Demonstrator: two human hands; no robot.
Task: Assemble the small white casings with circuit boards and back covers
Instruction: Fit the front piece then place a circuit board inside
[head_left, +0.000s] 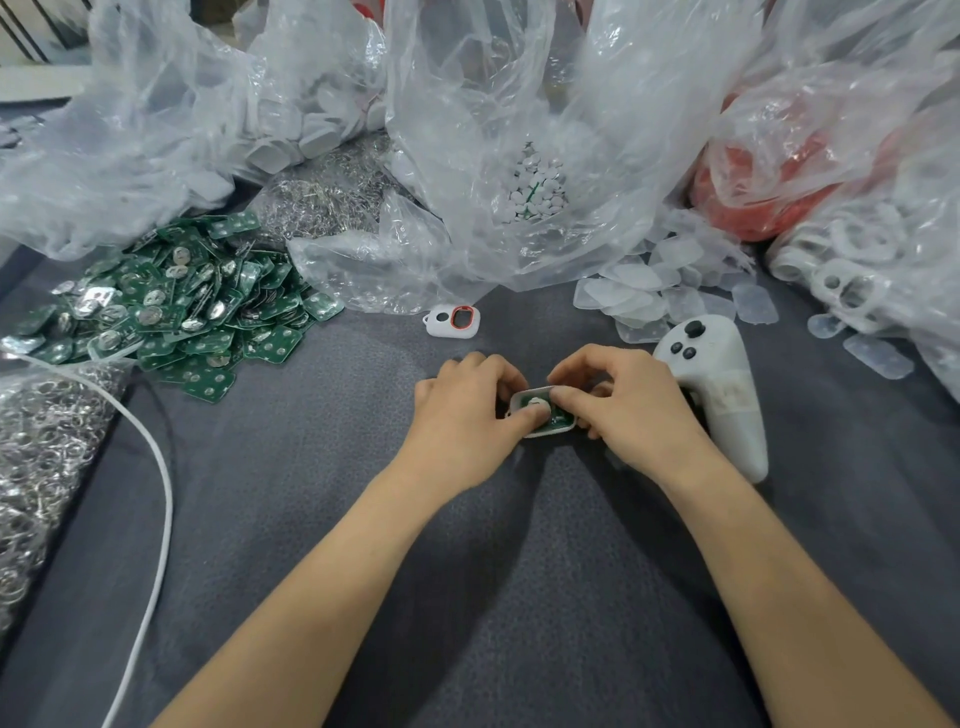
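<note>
A small white casing (521, 398) with a green circuit board (560, 415) lying inside it sits between both hands above the grey cloth. My left hand (467, 410) grips its left end, and the thumb presses down on the board. My right hand (618, 400) pinches the right end, with the thumb on top of the board. A second white casing with an orange ring (453, 320) lies on the cloth just beyond the hands.
A heap of green circuit boards (171, 306) lies at the left. Clear back covers (660, 296) are spread at the right. A white controller (717, 384) rests beside my right hand. Plastic bags (498, 156) of parts fill the back. A white cable (156, 467) and metal rings (36, 467) lie far left.
</note>
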